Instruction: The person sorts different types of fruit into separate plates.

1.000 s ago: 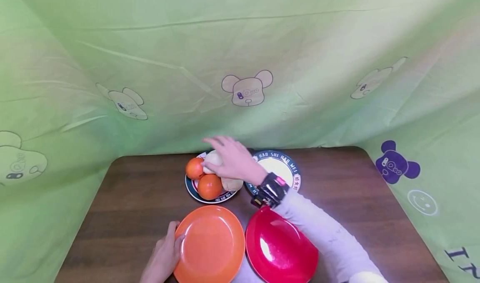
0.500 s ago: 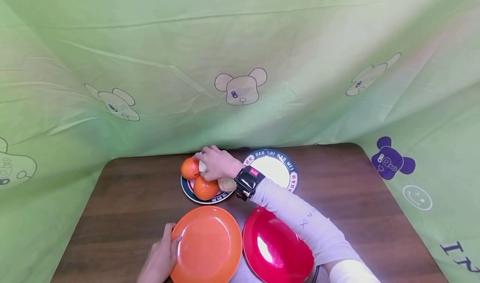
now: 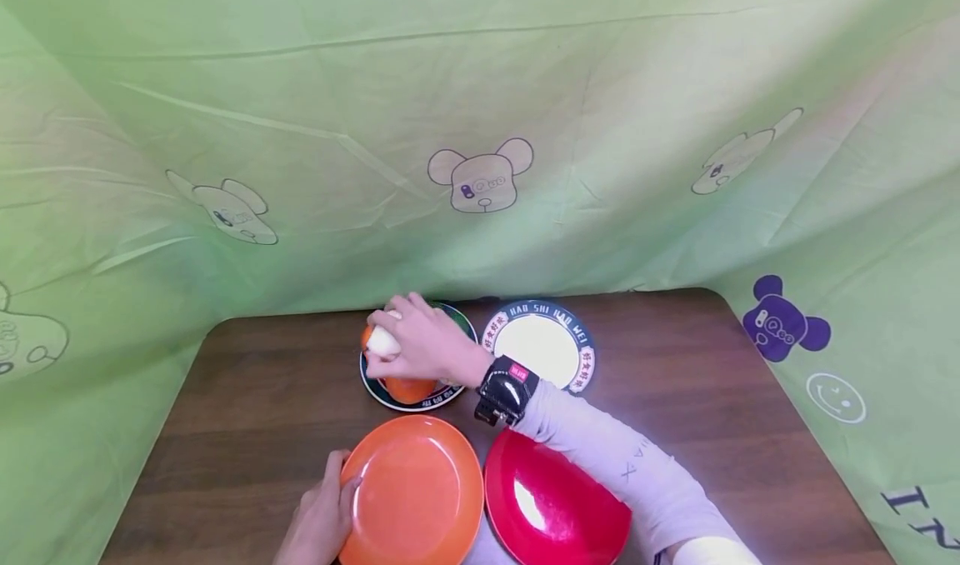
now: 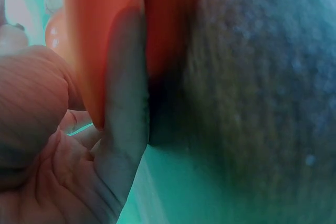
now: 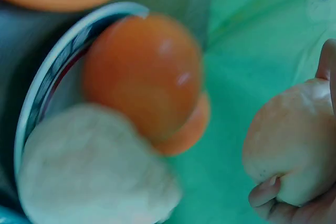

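In the head view my right hand (image 3: 423, 344) grips a whitish round fruit or vegetable (image 3: 383, 342) above a patterned plate (image 3: 471, 332); its exact kind is unclear. The right wrist view shows that pale round thing (image 5: 294, 145) held up, apart from the plate. Below the hand, an orange-red fruit (image 5: 142, 72) lies on the plate with a second one behind it and a pale lumpy round thing (image 5: 94, 166) beside them. My left hand (image 3: 318, 511) pinches the left rim of an orange plate (image 3: 416, 494), thumb on top and a finger (image 4: 126, 77) along its underside.
A red plate (image 3: 551, 507) sits right of the orange one, partly under my right sleeve (image 3: 622, 457). Behind it is another patterned plate (image 3: 543, 348) with a white centre. The wooden table (image 3: 247, 432) is enclosed by green printed cloth (image 3: 352, 182).
My right hand has closed its fingers round the whitish round thing and shifted it left, up off the patterned plate. The left hand keeps its hold on the orange plate.
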{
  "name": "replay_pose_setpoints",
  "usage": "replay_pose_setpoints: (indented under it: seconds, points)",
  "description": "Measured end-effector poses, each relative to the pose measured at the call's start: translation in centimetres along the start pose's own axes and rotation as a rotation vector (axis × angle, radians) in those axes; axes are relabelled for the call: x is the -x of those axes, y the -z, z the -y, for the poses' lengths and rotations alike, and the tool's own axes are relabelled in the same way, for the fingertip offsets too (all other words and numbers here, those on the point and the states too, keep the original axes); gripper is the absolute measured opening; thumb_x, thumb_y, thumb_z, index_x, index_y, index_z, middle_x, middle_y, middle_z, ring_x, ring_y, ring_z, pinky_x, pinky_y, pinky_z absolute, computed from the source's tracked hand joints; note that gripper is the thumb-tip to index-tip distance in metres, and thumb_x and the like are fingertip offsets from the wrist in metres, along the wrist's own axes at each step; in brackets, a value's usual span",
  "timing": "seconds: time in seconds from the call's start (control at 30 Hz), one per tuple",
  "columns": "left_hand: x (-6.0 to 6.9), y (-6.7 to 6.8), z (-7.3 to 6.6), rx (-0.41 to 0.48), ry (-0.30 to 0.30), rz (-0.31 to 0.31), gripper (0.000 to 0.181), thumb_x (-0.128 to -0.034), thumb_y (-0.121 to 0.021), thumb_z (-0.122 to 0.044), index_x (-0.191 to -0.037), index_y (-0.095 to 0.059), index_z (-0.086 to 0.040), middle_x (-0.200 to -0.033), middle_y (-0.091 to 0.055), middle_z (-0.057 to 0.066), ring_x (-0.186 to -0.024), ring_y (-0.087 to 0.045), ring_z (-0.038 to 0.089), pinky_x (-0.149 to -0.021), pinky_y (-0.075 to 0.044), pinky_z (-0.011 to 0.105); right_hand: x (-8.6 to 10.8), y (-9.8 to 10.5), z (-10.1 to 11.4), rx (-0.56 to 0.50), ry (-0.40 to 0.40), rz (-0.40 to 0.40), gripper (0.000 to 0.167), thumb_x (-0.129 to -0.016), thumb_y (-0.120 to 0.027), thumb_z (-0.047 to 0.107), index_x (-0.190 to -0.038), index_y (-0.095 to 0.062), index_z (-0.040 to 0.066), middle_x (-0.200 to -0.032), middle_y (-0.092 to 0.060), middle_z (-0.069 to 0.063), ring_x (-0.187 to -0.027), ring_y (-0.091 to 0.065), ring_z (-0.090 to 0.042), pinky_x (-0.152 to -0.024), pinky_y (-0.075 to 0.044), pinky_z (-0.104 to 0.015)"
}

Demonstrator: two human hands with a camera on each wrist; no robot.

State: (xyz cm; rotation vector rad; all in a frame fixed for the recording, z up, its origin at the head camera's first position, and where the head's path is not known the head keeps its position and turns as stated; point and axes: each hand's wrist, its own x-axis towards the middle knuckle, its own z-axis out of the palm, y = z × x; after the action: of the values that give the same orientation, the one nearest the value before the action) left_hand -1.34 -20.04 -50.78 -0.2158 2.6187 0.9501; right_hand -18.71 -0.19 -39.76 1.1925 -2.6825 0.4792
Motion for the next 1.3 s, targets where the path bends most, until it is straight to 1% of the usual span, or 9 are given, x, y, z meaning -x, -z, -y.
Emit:
replay_pose_setpoints:
  seconds: [0.07,0.3,0.37,0.53,0.7,0.8,1.0,1.13,1.3]
  points:
    - [0.2,0.0,0.1,-0.009,-0.025,-0.033,0.038,-0.1048,-0.059,-0.020,-0.135,-0.038,-0.008,-0.109,-0.069,0.025,-0.091,-0.071,0.036,-0.073,-0.058,0.056,0.6,0.3,1.5,-0.009,0.028,-0.028,0.046,-0.088,-0.063,0.055,-0.120,-0.066,0.022,-0.112,-0.061,0.003,-0.092,-0.054,-0.009,-0.061,-0.046,-0.017]
    - [0.9,-0.9,0.5,-0.047,-0.220,-0.261,0.036,-0.1003,-0.062,-0.009,-0.130,-0.043,-0.001,-0.092,-0.070,0.028,-0.080,-0.070,0.048,-0.063,-0.054,0.058,3.8,-0.2,6.3,-0.045,0.057,-0.008,0.038,-0.087,-0.064,0.056,-0.110,-0.061,0.026,-0.099,-0.053,0.009,-0.077,-0.048,-0.003,-0.052,-0.036,-0.012]
    - [1.0,-1.1,0.5,-0.058,-0.234,-0.276,0.034,-0.0987,-0.062,-0.007,-0.127,-0.047,0.004,-0.090,-0.069,0.028,-0.080,-0.069,0.048,-0.064,-0.054,0.058,4.7,-0.5,7.4,-0.007,0.075,0.008,0.037,-0.087,-0.063,0.058,-0.107,-0.059,0.027,-0.097,-0.051,0.009,-0.076,-0.046,-0.003,-0.048,-0.032,-0.012]
    - [1.0,-1.0,0.6,-0.059,-0.193,-0.210,0.024,-0.0918,-0.067,-0.005,-0.113,-0.058,0.002,-0.089,-0.070,0.021,-0.077,-0.070,0.039,-0.063,-0.055,0.049,7.0,-1.7,9.4,0.137,0.165,0.074,0.042,-0.090,-0.056,0.066,-0.111,-0.059,0.030,-0.098,-0.053,0.010,-0.081,-0.046,-0.005,-0.048,-0.028,-0.013]
    - [1.0,-0.5,0.9,-0.037,-0.204,-0.158,0.045,-0.0886,-0.071,-0.004,-0.126,-0.046,-0.011,-0.095,-0.071,0.012,-0.076,-0.068,0.027,-0.062,-0.053,0.041,9.1,-4.0,10.2,0.128,0.212,0.219,0.046,-0.095,-0.052,0.065,-0.128,-0.060,0.033,-0.115,-0.058,0.009,-0.095,-0.051,-0.006,-0.056,-0.036,-0.012]
    - [0.8,-0.5,0.9,-0.065,-0.228,-0.164,0.045,-0.0925,-0.069,-0.005,-0.129,-0.043,-0.009,-0.094,-0.071,0.013,-0.076,-0.069,0.028,-0.064,-0.054,0.043,10.1,-5.7,10.3,0.121,0.241,0.265,0.043,-0.096,-0.052,0.062,-0.128,-0.060,0.033,-0.118,-0.059,0.009,-0.097,-0.051,-0.007,-0.058,-0.036,-0.012]
    - [0.5,-0.5,0.5,-0.090,-0.148,-0.136,0.037,-0.1003,-0.064,-0.012,-0.130,-0.043,-0.005,-0.096,-0.071,0.019,-0.081,-0.071,0.034,-0.071,-0.058,0.053,11.5,-8.3,10.1,0.170,0.310,0.251,0.043,-0.098,-0.052,0.058,-0.131,-0.058,0.031,-0.118,-0.056,0.008,-0.095,-0.048,-0.008,-0.058,-0.035,-0.013]
    - [0.4,-0.3,0.4,-0.093,-0.153,-0.134,0.038,-0.0989,-0.065,-0.009,-0.130,-0.043,-0.005,-0.096,-0.071,0.018,-0.080,-0.071,0.033,-0.070,-0.058,0.053,11.7,-8.7,10.0,0.209,0.329,0.225,0.042,-0.099,-0.050,0.058,-0.130,-0.059,0.031,-0.120,-0.055,0.008,-0.094,-0.048,-0.008,-0.058,-0.036,-0.015]
    - [0.3,-0.3,0.4,-0.090,-0.146,-0.123,0.036,-0.0992,-0.062,-0.006,-0.130,-0.044,-0.004,-0.095,-0.071,0.019,-0.080,-0.070,0.034,-0.067,-0.057,0.052,11.7,-7.3,9.6,0.069,0.260,0.323,0.063,-0.095,-0.053,0.069,-0.147,-0.049,0.032,-0.140,-0.051,0.004,-0.118,-0.049,-0.013,-0.079,-0.048,-0.018]
